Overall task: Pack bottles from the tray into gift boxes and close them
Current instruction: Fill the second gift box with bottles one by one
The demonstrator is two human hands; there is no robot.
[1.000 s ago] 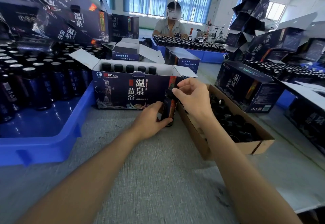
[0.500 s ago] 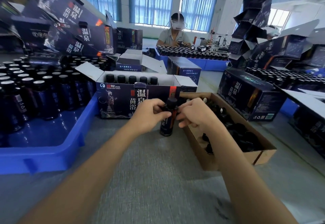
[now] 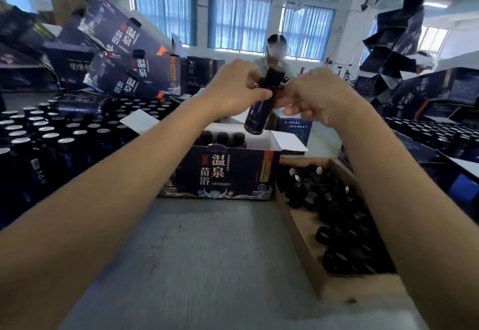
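While gripping the bottle [image 3: 259, 106] in the air, tilted, base lowest, just over the open right end of the gift box [image 3: 223, 171]: left hand [image 3: 233, 88] curled tight round the neck under the cap; right hand [image 3: 316, 96] with fingers bunched and, judging through blur, pinching the shoulder from the other side.

Could go wrong mostly through that tilt. If let go early, would fall short onto the grey table [image 3: 207, 265] or sideways into the cardboard box [image 3: 298, 228] at the right. If lowered askew, might catch its base on the gift box's front wall, on the white flap [image 3: 287, 140] standing out at the right, or on the capped bottles [image 3: 223, 136] lined up inside just below. Might also push that flap inward and block the last slot. Best straightened upright before lowering.

Round about, nearest first:
- bare table under both forearms
- at the right, just beside the gift box, the cardboard box heaped with loose dark caps [image 3: 342, 215]
- at the left, silver-topped bottles [image 3: 46, 132] packed close in rows
- behind those, printed boxes [image 3: 145, 70] stacked at a lean
- farther off, a seated person [image 3: 274, 53] at another table, then blue-curtained windows [image 3: 238, 21]

Nothing between the bottle's base and the opening except the neighbours' caps and the flap.
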